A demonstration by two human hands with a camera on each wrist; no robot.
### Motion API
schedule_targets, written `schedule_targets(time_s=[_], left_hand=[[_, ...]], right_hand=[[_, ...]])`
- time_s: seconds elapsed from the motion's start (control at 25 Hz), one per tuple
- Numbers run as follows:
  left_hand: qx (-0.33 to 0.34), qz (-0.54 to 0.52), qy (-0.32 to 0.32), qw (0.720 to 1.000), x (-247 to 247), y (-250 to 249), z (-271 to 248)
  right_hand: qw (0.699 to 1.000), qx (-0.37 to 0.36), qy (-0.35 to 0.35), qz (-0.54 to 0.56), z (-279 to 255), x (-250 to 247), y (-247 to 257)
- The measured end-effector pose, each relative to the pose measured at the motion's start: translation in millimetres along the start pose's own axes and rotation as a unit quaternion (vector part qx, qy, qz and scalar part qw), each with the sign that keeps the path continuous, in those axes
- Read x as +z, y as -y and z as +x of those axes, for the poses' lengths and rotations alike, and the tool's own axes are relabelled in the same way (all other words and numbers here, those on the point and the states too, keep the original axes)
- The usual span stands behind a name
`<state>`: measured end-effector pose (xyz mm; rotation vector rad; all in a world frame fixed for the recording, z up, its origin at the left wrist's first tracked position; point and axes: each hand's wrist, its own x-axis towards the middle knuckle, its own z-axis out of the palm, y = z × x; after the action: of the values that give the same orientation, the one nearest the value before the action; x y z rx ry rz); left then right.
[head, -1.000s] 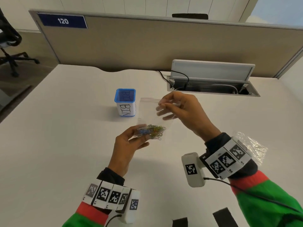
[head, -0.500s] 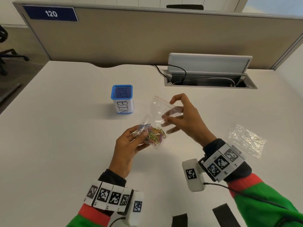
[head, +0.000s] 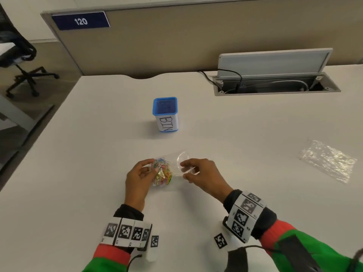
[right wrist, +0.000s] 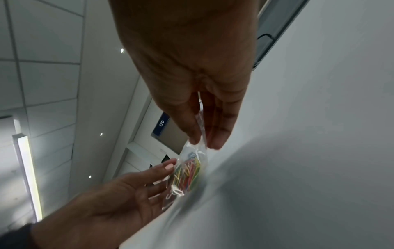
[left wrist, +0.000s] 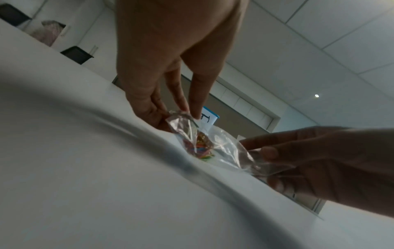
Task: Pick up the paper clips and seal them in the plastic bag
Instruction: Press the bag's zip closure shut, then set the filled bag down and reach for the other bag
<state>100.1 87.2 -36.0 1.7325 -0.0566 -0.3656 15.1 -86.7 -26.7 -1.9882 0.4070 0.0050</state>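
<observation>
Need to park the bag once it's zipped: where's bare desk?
Bare desk left of the left hand, and between the right hand and the crumpled wrap. Crowded at centre: plastic bag, paper clips, blue bin beyond.

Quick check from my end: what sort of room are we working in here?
Most likely an open-plan office workstation: a white desk backed by a partition panel with a numbered "120" sign, a flip-up cable tray set into the desk, and a wheeled office chair to the left.
</observation>
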Motion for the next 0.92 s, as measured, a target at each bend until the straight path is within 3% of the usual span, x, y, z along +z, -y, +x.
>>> schedule_targets(time_s=[0.16, 0.32, 0.44, 0.64, 0.92], left_hand=[[0.015, 0.111, 0.004, 0.994, -2.0, 13.6, 5.6], [0.033, 0.137, -0.005, 0.990, 3.6, 15.3, 3.9], [0.048, 0.171, -0.015, 0.984, 7.4, 13.1, -0.9], [0.106, 0.248, -0.027, 0.963, 23.0, -0.7, -17.4], [0.153, 0.206, 0.113, 0.960, 109.1, -35.8, -54.3]], right_hand=[[0.998, 0.007, -0.006, -0.069, -2.3, 6.3, -6.5], [0.990, 0.008, 0.024, -0.142, -6.4, 7.0, -15.0], [0.993, 0.003, 0.004, -0.114, -14.9, -5.7, -15.5], [0.984, 0.039, -0.155, -0.075, -32.1, -73.2, -35.2], [0.923, 0.139, -0.311, -0.177, -71.6, -168.6, -95.1]])
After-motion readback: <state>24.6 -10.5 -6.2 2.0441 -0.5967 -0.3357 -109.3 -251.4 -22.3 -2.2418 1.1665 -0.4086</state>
